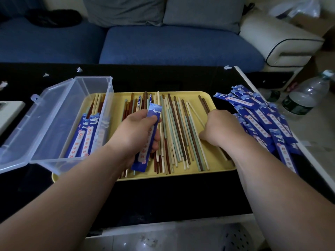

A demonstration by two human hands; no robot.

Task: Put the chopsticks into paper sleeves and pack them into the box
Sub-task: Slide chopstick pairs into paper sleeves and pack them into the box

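The left hand (137, 132) grips a blue printed paper sleeve (143, 158), with a clear plastic box (76, 98) to its left. The right hand (221, 125) curls onto loose wooden chopsticks (178, 134); whether it grips one is unclear.

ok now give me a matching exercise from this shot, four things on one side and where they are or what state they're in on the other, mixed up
Things:
1. clear box
2. yellow tray
3. pile of blue sleeves
4. left hand

Places or states:
a. grips a single blue sleeve
b. lid open, sleeved chopsticks inside
c. heaped to the right of the tray
d. bears the loose chopsticks

Pairs: 1-b, 2-d, 3-c, 4-a
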